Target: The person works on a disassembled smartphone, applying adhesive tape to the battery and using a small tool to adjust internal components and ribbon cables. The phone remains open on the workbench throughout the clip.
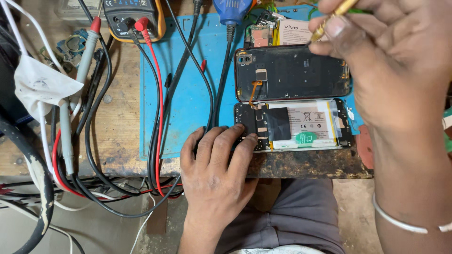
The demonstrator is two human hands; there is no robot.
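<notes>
Blue rubber mat (pixel 188 94) under your work keeps the opened phone (pixel 294 124) from sliding and gives its small parts a soft bed. The phone lies at the mat's near edge, insides up, with its black back cover (pixel 292 73) folded away just above it, joined by a thin orange ribbon, so both halves sit flat and in reach. Your left hand (pixel 214 164) rests palm down, fingers loosely spread, fingertips pressing the phone's left end to steady it; it grips nothing. Your right hand (pixel 391 61) is raised close to the camera, wrist bent, thumb and forefinger pinched shut on a slim brass-coloured tool (pixel 329 21), tip angled down-left above the cover. Meter leads trail off to the left.
</notes>
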